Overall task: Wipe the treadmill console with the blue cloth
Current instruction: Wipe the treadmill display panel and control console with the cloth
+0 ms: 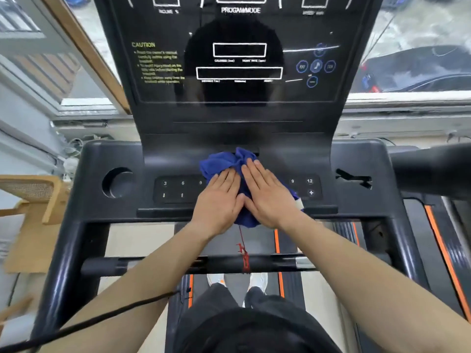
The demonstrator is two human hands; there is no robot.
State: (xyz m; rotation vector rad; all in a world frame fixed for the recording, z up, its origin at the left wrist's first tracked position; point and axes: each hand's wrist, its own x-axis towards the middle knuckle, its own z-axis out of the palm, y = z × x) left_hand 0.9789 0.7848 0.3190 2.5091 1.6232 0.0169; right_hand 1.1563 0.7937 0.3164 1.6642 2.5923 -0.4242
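A crumpled blue cloth point(224, 161) lies on the black treadmill console point(356, 159), between the two button panels. My left hand point(219, 200) and my right hand point(270, 194) both press flat on the cloth, side by side, fingers straight and pointing away from me. The cloth bunches up beyond my fingertips, and a fold of it hangs over the console's near edge between my wrists. The middle of the button row is hidden under cloth and hands. The dark display panel point(239, 62) rises behind.
A round cup holder point(117, 182) sits at the console's left, a slot point(354, 178) at its right. A red safety cord point(242, 248) hangs to the front handlebar point(153, 264). A wooden chair point(33, 200) stands left. A black cable point(102, 317) crosses my left forearm.
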